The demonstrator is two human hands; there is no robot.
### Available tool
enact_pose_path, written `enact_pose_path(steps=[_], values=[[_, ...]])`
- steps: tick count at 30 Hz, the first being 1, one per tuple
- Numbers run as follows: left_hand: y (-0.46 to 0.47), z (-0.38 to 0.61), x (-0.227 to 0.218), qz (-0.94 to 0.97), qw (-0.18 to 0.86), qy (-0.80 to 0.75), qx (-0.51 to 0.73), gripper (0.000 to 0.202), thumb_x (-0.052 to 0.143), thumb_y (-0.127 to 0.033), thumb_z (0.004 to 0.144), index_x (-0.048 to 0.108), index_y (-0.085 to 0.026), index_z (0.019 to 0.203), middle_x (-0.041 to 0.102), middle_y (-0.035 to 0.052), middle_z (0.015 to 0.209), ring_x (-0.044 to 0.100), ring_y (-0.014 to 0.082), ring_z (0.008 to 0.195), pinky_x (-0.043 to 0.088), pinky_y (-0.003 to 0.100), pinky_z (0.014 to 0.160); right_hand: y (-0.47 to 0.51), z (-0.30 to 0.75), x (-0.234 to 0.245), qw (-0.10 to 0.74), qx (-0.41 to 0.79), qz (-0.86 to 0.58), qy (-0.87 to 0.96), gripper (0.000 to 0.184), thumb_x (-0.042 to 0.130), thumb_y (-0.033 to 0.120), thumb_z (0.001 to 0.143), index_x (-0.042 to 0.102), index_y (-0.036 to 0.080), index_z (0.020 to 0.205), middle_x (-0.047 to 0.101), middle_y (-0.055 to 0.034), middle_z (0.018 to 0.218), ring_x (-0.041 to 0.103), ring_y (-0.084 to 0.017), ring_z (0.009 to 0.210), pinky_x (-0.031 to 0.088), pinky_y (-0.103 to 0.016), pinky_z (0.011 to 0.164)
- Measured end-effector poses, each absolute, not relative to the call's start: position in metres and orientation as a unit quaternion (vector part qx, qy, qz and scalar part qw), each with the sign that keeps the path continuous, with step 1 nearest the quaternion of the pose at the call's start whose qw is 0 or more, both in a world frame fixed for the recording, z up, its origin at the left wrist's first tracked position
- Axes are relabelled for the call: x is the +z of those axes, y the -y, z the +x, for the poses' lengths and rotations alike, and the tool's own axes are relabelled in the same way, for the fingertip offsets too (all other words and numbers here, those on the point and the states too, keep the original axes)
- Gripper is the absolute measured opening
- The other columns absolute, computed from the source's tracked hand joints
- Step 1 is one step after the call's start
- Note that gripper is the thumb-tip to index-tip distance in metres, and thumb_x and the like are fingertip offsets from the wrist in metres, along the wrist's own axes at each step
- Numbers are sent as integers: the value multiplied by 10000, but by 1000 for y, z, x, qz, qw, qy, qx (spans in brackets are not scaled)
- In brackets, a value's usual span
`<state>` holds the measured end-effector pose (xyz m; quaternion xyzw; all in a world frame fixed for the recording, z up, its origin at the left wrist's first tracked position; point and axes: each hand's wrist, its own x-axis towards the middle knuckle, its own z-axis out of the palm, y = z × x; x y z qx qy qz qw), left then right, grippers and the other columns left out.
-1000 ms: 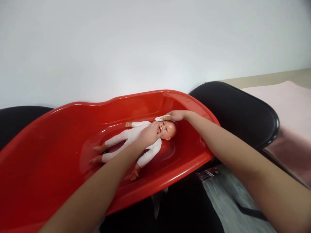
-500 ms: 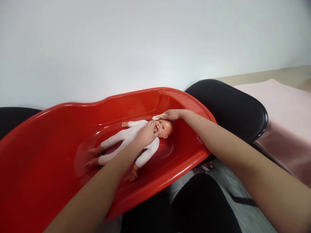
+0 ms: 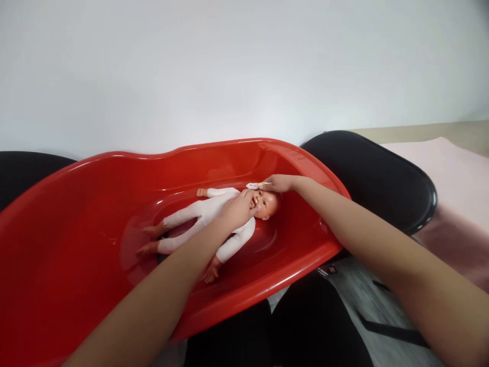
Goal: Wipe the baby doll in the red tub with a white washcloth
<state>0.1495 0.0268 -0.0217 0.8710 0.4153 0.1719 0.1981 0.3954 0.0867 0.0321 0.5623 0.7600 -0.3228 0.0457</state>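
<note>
Left hand (image 3: 237, 211) grips doll (image 3: 202, 208) by chin in red tub (image 3: 76, 229), right hand (image 3: 280, 182) pinches white cloth (image 3: 252, 186) at doll's forehead.

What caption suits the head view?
Left hand at the chin of a doll lying in a red tub; right hand holds a white cloth at its forehead.
</note>
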Motion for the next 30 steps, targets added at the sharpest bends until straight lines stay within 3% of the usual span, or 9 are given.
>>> enact_pose_path(steps=[4,7,10,17,20,24,27,30], values=[[-27,149,-22,870,196,-420,166,421,562,-495,985,520,-260,1332,648,75,1335,661,277,1131,505,373,918,-84,396,36,43,-295,594,-747,665,455,750,944,761,247,1255,748,-84,1264,703,-307,1127,504,-372,1025],[-26,148,-20,866,217,-418,167,404,570,-495,980,526,-283,1322,661,68,1326,655,279,1141,510,376,945,-77,389,46,-17,-339,553,-761,616,485,725,948,715,303,1334,690,-22,1384,645,-278,1256,470,-345,1093],[-28,147,-21,856,240,-425,168,426,585,-515,965,526,-303,1330,674,67,1308,658,293,1143,506,394,968,-69,380,55,-56,-362,522,-771,599,538,713,931,725,295,1317,709,-22,1353,642,-276,1253,467,-356,1103],[-25,150,-15,852,242,-436,160,440,567,-496,979,536,-254,1345,647,104,1360,645,310,1157,490,403,967,-75,382,47,21,-331,538,-775,692,485,811,900,749,281,1260,717,-51,1333,654,-281,1223,474,-342,1069],[-17,155,-9,859,230,-428,160,420,589,-443,981,525,-278,1362,623,93,1406,631,297,1199,488,399,974,-79,386,42,40,-310,568,-761,740,489,852,862,767,272,1227,745,-77,1265,680,-302,1165,492,-367,1045],[-10,164,-8,866,200,-439,130,659,668,-422,939,369,-322,1517,441,87,1608,555,322,1348,460,440,1033,-76,387,46,18,-312,604,-733,815,503,910,796,775,271,1223,791,-89,1094,718,-323,1026,534,-387,963],[-12,163,-8,868,201,-436,125,592,671,-401,936,418,-307,1463,519,90,1538,593,308,1298,468,421,1011,-72,386,55,4,-327,611,-721,887,463,945,780,758,256,1254,800,-93,942,728,-312,882,553,-393,876],[-16,158,-6,867,222,-425,135,488,665,-374,932,477,-292,1375,594,87,1446,637,290,1209,493,386,944,-71,388,63,19,-313,607,-731,913,430,973,760,794,225,1135,784,-107,851,725,-308,837,546,-396,853]])
